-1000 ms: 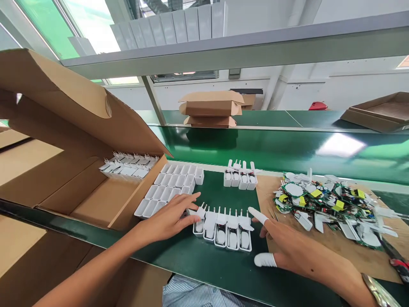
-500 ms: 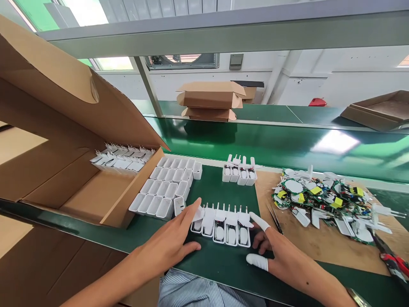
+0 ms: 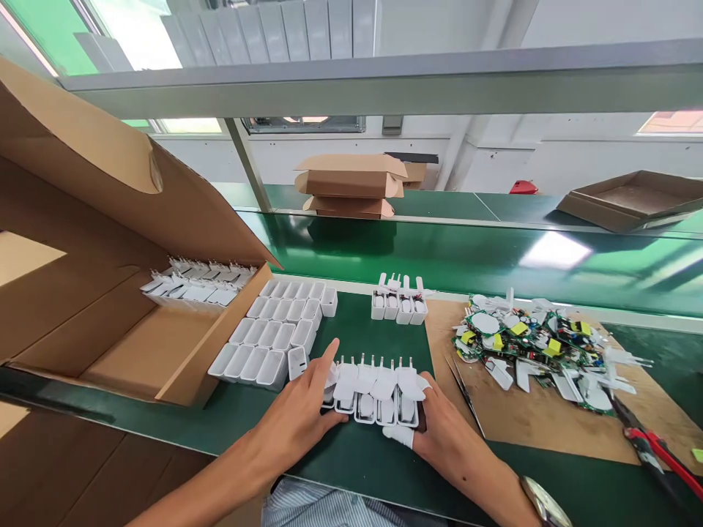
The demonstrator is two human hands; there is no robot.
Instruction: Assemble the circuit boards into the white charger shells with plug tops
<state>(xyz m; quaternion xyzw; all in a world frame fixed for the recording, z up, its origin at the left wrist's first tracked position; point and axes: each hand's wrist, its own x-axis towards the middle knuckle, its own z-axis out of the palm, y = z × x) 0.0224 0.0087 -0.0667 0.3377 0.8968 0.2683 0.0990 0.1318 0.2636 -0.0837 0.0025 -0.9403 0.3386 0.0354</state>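
Note:
On the green bench before me stands a row of white plastic charger cases (image 3: pixel 365 408). White parts with metal pins sit on their tops, and circuit parts show inside. My left hand (image 3: pixel 301 399) closes against the row's left end, thumb at the front, index finger stretched forward. At the right end, my right hand (image 3: pixel 442 432) grips with fingers behind and a white-covered thumb at the front. Its inner fingers are partly hidden. Just left of my left hand, one tilted white case (image 3: pixel 297 361) adjoins a block of empty white cases (image 3: pixel 269 327).
A cardboard box (image 3: pixel 187 380) at left holds more pinned white parts (image 3: pixel 203 282). A smaller group of filled cases (image 3: pixel 399 306) stands behind the row. At right, circuit boards (image 3: pixel 541 351), tweezers (image 3: pixel 466 391) and red-handled pliers (image 3: pixel 648 439) lie on or beside brown board (image 3: pixel 527 424).
My right hand has moved left from beside the row to grip its right end. White top parts now cover more of the cases. The whole view has shifted slightly.

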